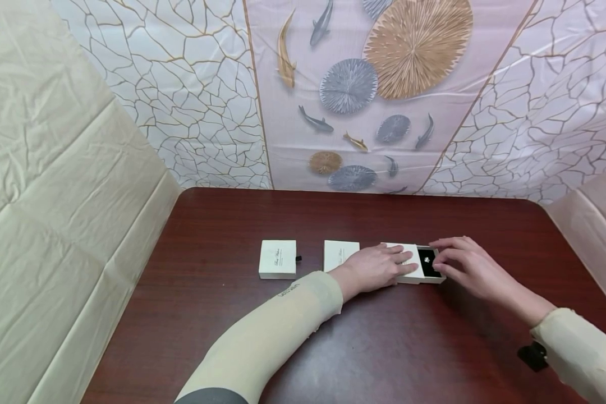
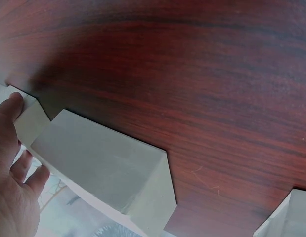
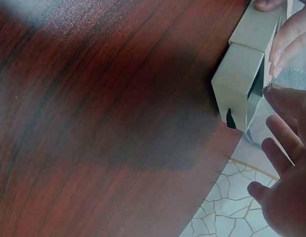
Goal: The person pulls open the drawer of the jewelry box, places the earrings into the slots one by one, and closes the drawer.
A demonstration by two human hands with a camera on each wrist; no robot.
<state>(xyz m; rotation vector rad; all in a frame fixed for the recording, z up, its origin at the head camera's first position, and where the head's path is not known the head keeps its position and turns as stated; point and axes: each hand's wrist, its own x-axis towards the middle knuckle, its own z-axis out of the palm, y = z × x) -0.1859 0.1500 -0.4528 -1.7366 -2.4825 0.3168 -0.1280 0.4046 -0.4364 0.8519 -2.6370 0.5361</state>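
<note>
My left hand [image 1: 381,268] lies over the rightmost small white drawer box [image 1: 409,255], fingers spread on its lid and thumb against its front side, holding it. The box's drawer [image 1: 438,279] is slid out to the right, and its black lining [image 1: 425,272] shows. A small silvery piece of jewelry [image 1: 427,260] shows bright against that lining. Over the drawer's right end is my right hand [image 1: 467,266], thumb and index finger brought together. In the right wrist view, a tiny spiky glinting jewelry piece [image 3: 268,88] sits at these fingertips. A black pull tab [image 3: 230,118] hangs from the drawer's end.
Another white box [image 1: 338,253] stands left of the held one, partly behind my left hand. Further left is a third white box [image 1: 278,259] with a black tab on its right. All stand on a dark red-brown wooden table [image 1: 222,224], before a patterned cloth [image 1: 303,151].
</note>
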